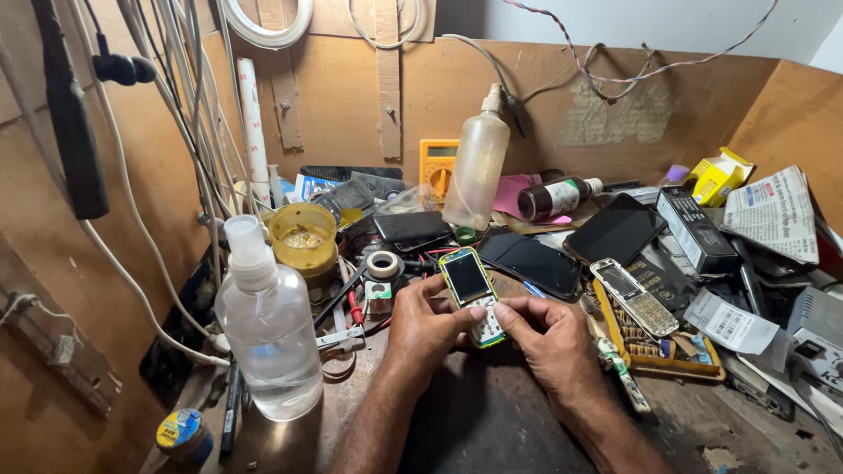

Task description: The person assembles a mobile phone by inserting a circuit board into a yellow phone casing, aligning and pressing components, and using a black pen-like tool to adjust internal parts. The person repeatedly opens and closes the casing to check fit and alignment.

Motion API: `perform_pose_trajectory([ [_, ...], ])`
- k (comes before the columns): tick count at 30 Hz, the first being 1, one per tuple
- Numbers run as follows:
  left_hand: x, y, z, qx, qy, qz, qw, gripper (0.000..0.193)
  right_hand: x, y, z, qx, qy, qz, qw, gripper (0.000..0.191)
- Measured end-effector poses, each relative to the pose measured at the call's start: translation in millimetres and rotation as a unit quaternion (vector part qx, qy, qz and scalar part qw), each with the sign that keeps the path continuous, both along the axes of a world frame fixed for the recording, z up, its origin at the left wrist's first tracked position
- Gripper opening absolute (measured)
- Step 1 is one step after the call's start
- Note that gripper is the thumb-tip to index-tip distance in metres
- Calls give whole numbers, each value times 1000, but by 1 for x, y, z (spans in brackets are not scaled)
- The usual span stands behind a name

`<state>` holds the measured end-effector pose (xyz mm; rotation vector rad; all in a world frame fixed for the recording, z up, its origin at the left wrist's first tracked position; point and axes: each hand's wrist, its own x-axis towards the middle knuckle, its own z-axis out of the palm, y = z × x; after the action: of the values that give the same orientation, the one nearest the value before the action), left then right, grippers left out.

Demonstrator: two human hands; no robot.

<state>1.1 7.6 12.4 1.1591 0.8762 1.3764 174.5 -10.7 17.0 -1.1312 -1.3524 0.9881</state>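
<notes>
Both hands meet over the near middle of the cluttered bench, pinching a small keypad phone [473,294] between them: left hand [425,326] curled round its left edge, right hand [553,340] pressing fingertips on the keypad; a clear spray bottle [267,326] stands left

Warm, even light from above; sharp focus throughout, soft shadows under the hands, wide-angle bending at the edges.

My left hand [423,326], right hand [554,340]: bare, no rings, no watch; forearms bare, no sleeves in view.
</notes>
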Motion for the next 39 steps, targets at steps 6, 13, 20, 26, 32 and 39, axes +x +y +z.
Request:
perform_pose_trajectory([
  [6,1,2,-4,4,-14,-29,999,45,-3,-5,7,11,-32,-25,999,24],
  [13,16,-8,5,43,22,128,991,68,-14,-12,12,80,-101,-151,980,22],
  [20,35,-21,1,151,127,243,950,56,-27,-28,26,168,-210,-178,947,18],
  [26,35,-7,-12,39,-105,91,990,44,-34,-33,30,326,-314,-110,885,26],
  [32,26,1,-20,23,-252,39,967,32,-36,-33,27,327,-349,-55,877,30],
  [39,20,-1,-17,-45,-291,17,956,31,-18,-14,18,168,-170,-134,962,22],
])
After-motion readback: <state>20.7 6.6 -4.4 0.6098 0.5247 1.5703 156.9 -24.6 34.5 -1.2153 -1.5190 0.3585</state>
